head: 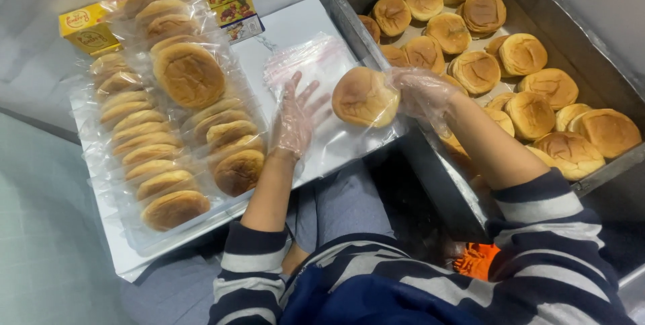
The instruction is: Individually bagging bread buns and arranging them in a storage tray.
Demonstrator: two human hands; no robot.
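My striped sleeves cut off at the frame's bottom edge; my gloved left hand (293, 120) lies spread flat on a clear plastic bag (316, 69) on the white worktop (295, 26). My right hand (422, 93), its fingers curled, grips a round golden bun (363, 98) over that bag. Beyond, a metal tray (349, 12) holds loose buns, and bagged buns (168, 130) lie in rows at left.

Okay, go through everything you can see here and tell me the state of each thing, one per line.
Right hand: gloved, grip shut on a bun.
Bun: unwrapped, held above the clear bags.
Left hand: gloved, open, flat on the clear bags.
Clear bags: empty, lying flat on the white board.
Metal tray: holds many unwrapped buns.
Bagged buns: wrapped, in rows.
White board: lies flat.
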